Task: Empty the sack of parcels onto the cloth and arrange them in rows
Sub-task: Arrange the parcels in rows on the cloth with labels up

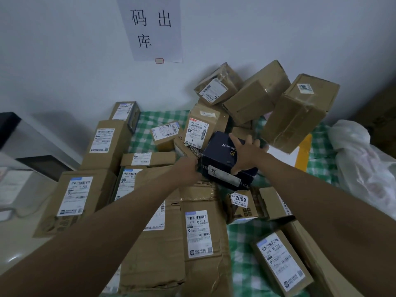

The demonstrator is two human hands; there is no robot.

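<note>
From the head camera, brown cardboard parcels crowd a green-checked cloth (242,243) against a white wall, where a paper sign (153,28) with printed characters hangs. On the left, labelled cartons lie side by side in a rough line, among them a tall carton (106,144) and a flat carton (75,202). At the far right, a loose heap leans on the wall, with a big taped carton (300,113) tilted on top of it. A crumpled white sack (362,159) lies at the right edge of the cloth, and a yellow envelope (303,151) peeks out under the heap. A small box marked 2009 (241,203) sits just beneath the hands.

In the middle, a dark navy box (222,155) is tilted among the cartons. The right hand (246,153) spreads over its top, fingers curled round the far edge, thumb on the near side, grasping it. The left hand (188,168) grips its left edge, fingers tucked out of sight behind it
</note>
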